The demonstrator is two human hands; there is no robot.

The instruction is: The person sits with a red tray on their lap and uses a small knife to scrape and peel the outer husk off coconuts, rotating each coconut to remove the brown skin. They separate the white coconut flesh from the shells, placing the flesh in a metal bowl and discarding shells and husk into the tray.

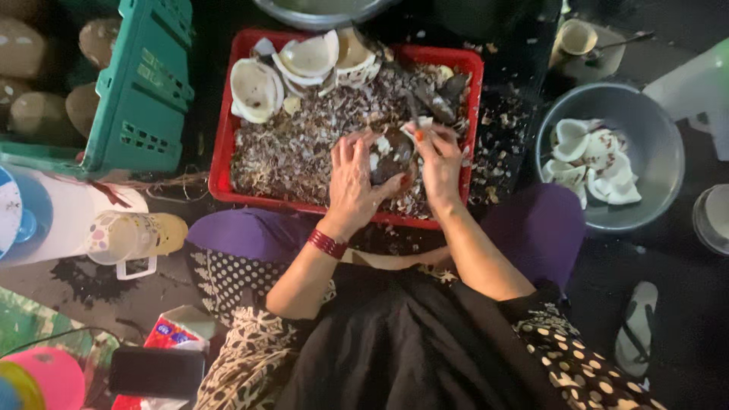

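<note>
Brown coconut piece [391, 156] sits gripped in the left hand [351, 182] while the right hand [440, 163] pinches a blade; shave gently, peelings falling into the red tray [222, 167] beneath.

Red bangles [327, 243] ringed the left wrist. Purple trousers [250, 231], a black garment [402, 342]. Dark cloth with cream dots [577, 357] at the sides.

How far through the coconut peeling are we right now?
Done: white peeled pieces lie in the grey basin, and brown shavings fill the red tray. In hand: the left hand grips a partly peeled coconut piece while the right hand works on it. Left: white coconut halves at the tray's far edge.
</note>
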